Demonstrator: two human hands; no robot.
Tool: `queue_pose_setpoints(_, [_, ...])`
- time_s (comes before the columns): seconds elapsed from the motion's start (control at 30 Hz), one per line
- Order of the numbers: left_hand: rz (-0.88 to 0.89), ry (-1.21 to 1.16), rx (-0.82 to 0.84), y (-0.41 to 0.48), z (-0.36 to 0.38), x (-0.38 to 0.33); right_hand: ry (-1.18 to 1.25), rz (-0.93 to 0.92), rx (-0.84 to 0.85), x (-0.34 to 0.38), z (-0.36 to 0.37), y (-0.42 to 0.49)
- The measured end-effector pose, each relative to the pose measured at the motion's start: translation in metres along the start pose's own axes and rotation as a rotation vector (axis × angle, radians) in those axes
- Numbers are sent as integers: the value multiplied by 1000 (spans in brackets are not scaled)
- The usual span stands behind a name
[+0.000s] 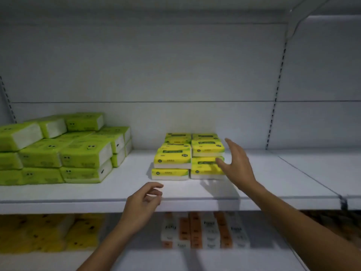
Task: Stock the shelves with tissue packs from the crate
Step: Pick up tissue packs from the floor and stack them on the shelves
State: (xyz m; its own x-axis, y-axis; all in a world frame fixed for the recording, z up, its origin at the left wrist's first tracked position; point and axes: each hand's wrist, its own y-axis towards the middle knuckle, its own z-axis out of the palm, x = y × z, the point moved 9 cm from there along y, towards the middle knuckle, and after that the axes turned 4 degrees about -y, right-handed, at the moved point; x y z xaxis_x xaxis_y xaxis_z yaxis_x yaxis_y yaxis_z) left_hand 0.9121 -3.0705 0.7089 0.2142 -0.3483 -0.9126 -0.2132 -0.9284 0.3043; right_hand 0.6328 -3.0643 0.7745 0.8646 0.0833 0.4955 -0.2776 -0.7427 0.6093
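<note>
Left hand (143,202): hovering at the front edge of the shelf (283,178), fingers loosely curled, holding nothing.
Right hand (238,165): reaching over the shelf, fingers straight and spread, gripping nothing, just beside the right side of the yellow tissue packs (173,159); thumb overlapping the lower right pack, contact cannot be told.
Yellow tissue packs: sitting stacked mid-shelf, towards the back edge.
Green tissue packs (78,155): lying piled at the shelf's left end, well apart from the yellow stack.
Lower shelf (254,259): carrying yellow packs (48,233) at its left and orange-and-white packs (205,229) at its middle, both blurred.
</note>
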Motion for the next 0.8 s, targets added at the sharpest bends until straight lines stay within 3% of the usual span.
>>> queue_pose_setpoints(0.13, [36, 65, 158, -37, 25, 3, 75, 166, -102, -11, -40, -63])
queue_pose_setpoints(0.4, [-43, 50, 490, -134, 143, 49, -37, 414, -99, -84, -86, -231])
queue_pose_setpoints(0.63, [-173, 80, 670, -222, 244, 121, -105, 735, -3, -194, -72, -398])
queue_pose_setpoints(0.8, [-251, 106, 727, -296, 313, 209, -132, 851, 46, -264, -47, -517])
